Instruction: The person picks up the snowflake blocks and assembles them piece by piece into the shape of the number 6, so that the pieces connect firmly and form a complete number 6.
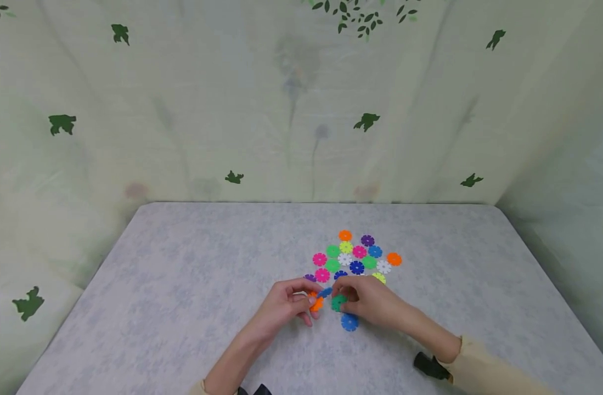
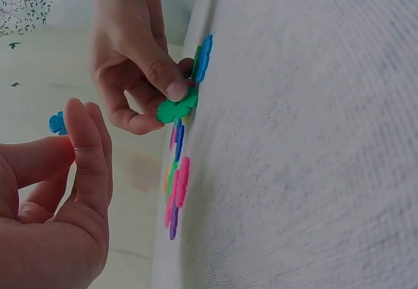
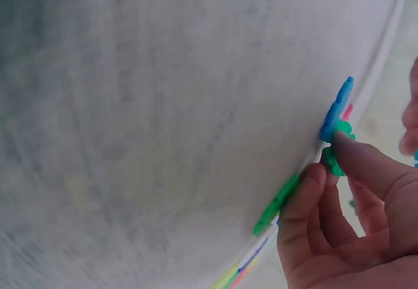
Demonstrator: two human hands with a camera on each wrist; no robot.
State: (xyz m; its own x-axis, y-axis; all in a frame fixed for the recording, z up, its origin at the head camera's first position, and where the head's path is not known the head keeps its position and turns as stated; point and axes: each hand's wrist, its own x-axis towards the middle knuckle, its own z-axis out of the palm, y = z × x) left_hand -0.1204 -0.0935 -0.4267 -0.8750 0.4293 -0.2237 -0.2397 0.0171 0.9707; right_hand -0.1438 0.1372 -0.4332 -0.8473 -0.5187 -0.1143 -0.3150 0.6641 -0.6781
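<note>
Between thumb and fingers, my left hand (image 1: 283,302) pinches an orange notched plastic disc (image 1: 316,304). A blue notched disc (image 1: 324,292) stands tilted against the orange one and seems joined to it; the join itself is hidden by the fingers. My right hand (image 1: 373,300) pinches a green notched disc (image 1: 337,303) by its edge, a little apart from the left hand's pieces. Just below the right hand, another blue disc (image 1: 349,322) lies flat on the table. In the left wrist view the green disc (image 2: 175,109) is held above the tabletop.
Beyond the hands, several loose discs lie spread on the grey table (image 1: 192,263), among them a pink disc (image 1: 322,275), a dark blue disc (image 1: 357,267) and an orange disc (image 1: 394,259). A pale curtain (image 1: 232,109) hangs behind the table.
</note>
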